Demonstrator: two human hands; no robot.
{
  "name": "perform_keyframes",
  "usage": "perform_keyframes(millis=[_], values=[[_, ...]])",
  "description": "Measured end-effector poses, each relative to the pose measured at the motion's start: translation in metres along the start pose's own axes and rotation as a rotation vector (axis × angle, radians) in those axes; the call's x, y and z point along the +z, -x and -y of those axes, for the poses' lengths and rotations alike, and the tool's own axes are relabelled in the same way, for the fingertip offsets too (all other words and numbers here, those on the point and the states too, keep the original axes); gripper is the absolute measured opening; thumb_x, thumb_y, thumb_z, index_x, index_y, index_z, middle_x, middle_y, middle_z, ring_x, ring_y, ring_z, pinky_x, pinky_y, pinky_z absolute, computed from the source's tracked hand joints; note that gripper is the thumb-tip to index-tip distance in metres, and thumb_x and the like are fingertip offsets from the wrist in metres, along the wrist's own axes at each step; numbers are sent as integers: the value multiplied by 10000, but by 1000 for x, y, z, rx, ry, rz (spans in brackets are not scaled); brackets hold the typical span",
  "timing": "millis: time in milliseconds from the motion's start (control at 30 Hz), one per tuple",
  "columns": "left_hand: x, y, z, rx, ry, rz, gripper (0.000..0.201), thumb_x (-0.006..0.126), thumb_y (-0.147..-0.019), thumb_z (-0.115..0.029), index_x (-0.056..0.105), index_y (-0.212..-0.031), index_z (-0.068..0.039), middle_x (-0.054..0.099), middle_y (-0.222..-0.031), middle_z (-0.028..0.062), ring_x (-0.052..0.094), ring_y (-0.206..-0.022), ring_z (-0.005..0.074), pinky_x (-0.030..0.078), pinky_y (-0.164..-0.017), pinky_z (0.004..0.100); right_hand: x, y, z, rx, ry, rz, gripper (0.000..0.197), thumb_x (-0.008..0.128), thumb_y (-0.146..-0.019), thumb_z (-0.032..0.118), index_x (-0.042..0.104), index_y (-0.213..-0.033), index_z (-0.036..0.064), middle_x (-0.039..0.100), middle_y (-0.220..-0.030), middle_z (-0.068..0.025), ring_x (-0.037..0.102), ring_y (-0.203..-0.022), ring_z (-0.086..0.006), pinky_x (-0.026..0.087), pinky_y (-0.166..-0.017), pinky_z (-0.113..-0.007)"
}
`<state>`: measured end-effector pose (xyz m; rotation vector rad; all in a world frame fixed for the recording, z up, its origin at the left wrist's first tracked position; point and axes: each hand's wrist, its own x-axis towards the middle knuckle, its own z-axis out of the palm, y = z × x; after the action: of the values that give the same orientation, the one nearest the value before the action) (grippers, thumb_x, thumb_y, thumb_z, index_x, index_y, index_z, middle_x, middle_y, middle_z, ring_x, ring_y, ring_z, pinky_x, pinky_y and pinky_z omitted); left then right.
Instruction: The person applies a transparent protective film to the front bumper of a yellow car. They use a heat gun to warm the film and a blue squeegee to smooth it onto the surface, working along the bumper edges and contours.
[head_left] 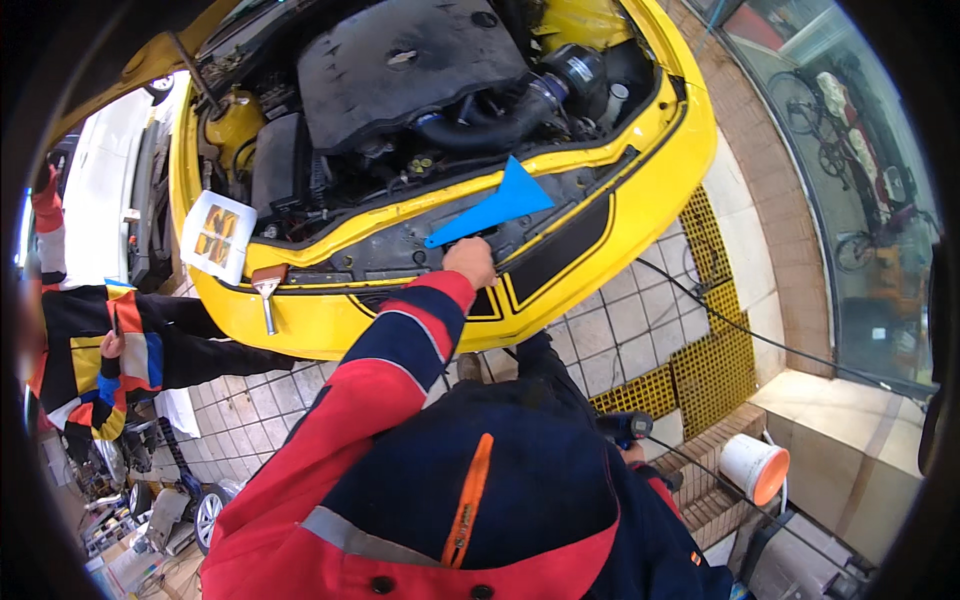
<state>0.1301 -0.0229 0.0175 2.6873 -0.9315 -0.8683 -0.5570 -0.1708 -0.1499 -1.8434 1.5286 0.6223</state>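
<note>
My left hand [470, 262] is closed, knuckles up, at the front edge of a yellow car [655, 215] with its hood raised. Its fingertips are hidden, so what they hold, if anything, does not show. Just beyond the knuckles a blue triangular squeegee [510, 198] lies on the black panel, its narrow handle end pointing left. Black stripes [560, 255] run across the yellow front beside the hand. Low at my right side, my right hand [633, 455], partly hidden by my jacket, grips a dark corded tool that looks like a heat gun [624, 428].
A scraper [266, 295] and a white sheet with yellow-black squares [218, 237] lie on the car's left front. Left stands a person [112, 345] holding something thin. Cables [740, 325] cross the right side, near yellow floor grating [715, 370] and a white bucket [745, 465].
</note>
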Motion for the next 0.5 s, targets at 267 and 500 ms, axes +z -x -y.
perform_keyframes(millis=[267,500], values=[[-3,-12,-4,-24,-4,58,553,1066,-653,-259,848,-1092,-4,819,-1151,240,789,-1122,402,645,-968,494,71,-37,-98,-95,7,34,753,889,-790,654,794,-1159,3,809,-1126,-281,778,-1106,-461,608,-925,-549],[1,-16,4,-47,48,48,545,1063,-688,-250,834,-1124,-16,828,-1120,223,794,-1100,405,648,-936,500,22,-51,-60,-95,23,42,718,895,-800,624,799,-1136,-3,812,-1104,-276,784,-1094,-454,610,-920,-537]])
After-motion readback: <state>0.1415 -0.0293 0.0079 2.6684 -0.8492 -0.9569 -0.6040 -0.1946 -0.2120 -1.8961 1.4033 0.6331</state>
